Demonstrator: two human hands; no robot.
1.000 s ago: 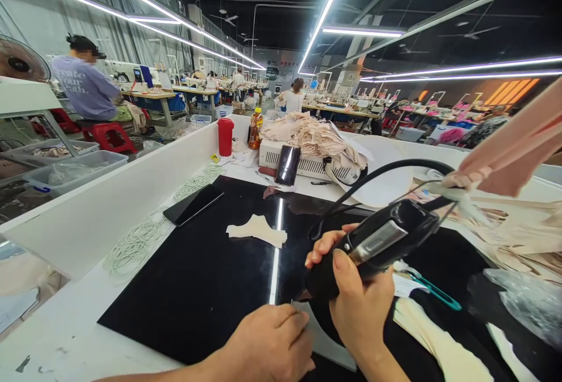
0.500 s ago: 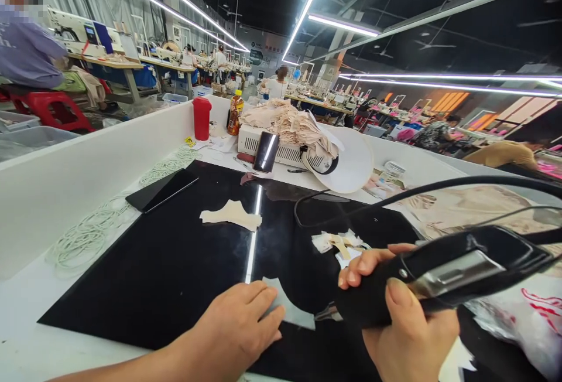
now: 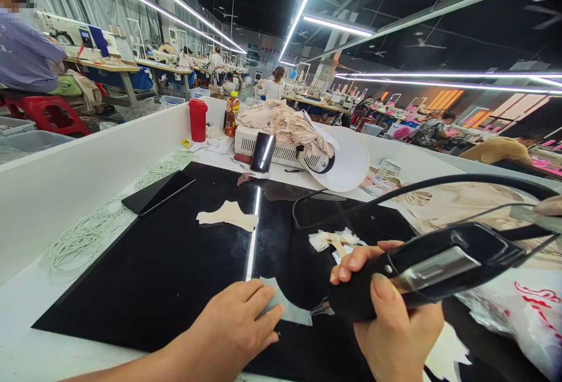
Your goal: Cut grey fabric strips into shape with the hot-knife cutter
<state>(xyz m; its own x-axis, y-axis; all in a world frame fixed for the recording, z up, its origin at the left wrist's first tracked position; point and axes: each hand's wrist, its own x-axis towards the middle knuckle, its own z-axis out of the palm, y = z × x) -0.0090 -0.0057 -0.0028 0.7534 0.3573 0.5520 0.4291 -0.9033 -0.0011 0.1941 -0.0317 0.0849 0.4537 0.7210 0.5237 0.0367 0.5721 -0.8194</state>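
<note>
My left hand (image 3: pixel 241 323) lies flat on a small grey-blue fabric piece (image 3: pixel 293 309), its fingertips pressing it onto a glossy black board (image 3: pixel 167 270). The fingers are stretched out and grip nothing. My right hand (image 3: pixel 390 317) is wrapped round a black corded handheld tool (image 3: pixel 443 265) with a metal plate on its body. Its narrow metal tip (image 3: pixel 322 307) is at the right end of the grey-blue piece; I cannot tell whether they touch. A cream fabric cutout (image 3: pixel 228 216) lies farther up the board. Several small cream and white scraps (image 3: pixel 336 240) lie beyond my right hand.
Behind the board stand a red cup (image 3: pixel 198 120), a bottle (image 3: pixel 232 113), a phone (image 3: pixel 263 152), piled beige fabric (image 3: pixel 285 121) and a white visor (image 3: pixel 346 159). The tool's black cable (image 3: pixel 465 178) arcs rightward. What looks like another person's fingers (image 3: pixel 551 205) shows at the right edge.
The view has shifted slightly. A bit of skin and a grey piece have come in at the right edge. My left hand still presses the piece; the tool tip stays by its right end.
</note>
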